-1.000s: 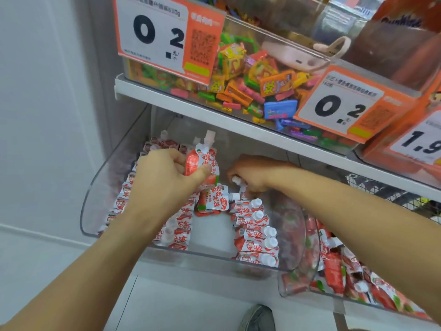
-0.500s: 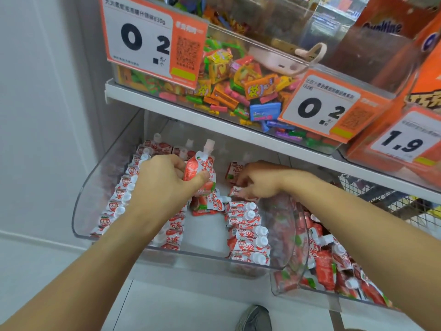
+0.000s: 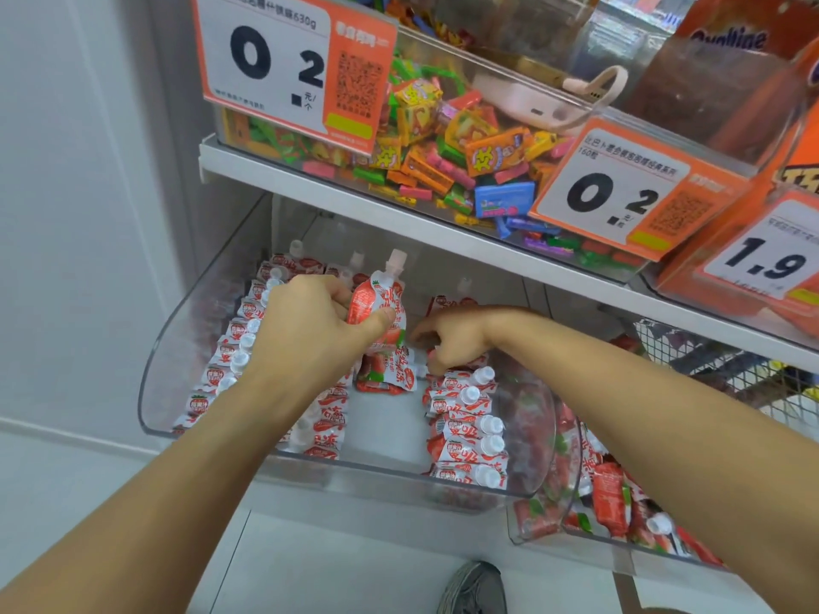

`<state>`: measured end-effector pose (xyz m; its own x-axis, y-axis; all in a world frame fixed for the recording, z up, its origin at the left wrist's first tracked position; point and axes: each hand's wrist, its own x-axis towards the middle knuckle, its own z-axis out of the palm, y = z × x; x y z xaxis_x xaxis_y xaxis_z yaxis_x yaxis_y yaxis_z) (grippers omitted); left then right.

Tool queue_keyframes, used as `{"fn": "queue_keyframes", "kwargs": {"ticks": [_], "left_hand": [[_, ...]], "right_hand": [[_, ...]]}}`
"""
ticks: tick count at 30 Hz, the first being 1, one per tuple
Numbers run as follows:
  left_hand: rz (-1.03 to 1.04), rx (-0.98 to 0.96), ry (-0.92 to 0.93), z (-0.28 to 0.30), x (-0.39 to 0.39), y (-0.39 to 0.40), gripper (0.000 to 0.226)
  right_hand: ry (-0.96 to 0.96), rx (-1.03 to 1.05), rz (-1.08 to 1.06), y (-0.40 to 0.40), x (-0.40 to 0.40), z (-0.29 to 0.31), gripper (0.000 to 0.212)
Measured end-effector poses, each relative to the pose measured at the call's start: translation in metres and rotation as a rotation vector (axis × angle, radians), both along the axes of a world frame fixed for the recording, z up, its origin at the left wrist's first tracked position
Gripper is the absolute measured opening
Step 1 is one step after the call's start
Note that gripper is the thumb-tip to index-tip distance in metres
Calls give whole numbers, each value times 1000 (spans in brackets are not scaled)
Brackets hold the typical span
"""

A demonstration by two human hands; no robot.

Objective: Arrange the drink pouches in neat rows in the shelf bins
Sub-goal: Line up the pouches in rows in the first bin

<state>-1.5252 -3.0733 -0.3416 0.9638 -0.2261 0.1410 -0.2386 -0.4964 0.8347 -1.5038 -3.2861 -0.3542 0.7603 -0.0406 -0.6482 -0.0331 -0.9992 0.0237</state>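
Red-white spouted pouch upright, white cap, in left hand.

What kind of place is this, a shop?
Most likely a small shop or snack store: orange price tags hang on the shelf, clear bins hold loose sweets, and another bin holds rows of drink pouches.

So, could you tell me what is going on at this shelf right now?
A person is tidying strawberry drink pouches in a clear shelf bin. The left hand grips one pouch upright above the bin, spout up. The right hand reaches down at the far end of the right-hand row; its fingertips are hidden, so its grip cannot be told. Rows run along the bin's left and right sides, with a loose pouch lying in the middle gap.
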Motion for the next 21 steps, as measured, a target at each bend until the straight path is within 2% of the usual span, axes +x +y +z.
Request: {"fn": "queue_keyframes", "kwargs": {"ticks": [5, 9, 14, 21], "left_hand": [[8, 2, -4, 3, -1, 4, 31], [11, -1, -12, 2, -1, 4, 33], [18, -7, -16, 3, -1, 3, 31], [10, -5, -13, 4, 0, 7, 32]], "right_hand": [[-29, 119, -67, -1, -1, -12, 75], [-89, 174, -101, -4, -2, -12, 62], [-161, 198, -43, 2, 2, -12, 44], [-237, 491, -170, -9, -15, -3, 38]]}}
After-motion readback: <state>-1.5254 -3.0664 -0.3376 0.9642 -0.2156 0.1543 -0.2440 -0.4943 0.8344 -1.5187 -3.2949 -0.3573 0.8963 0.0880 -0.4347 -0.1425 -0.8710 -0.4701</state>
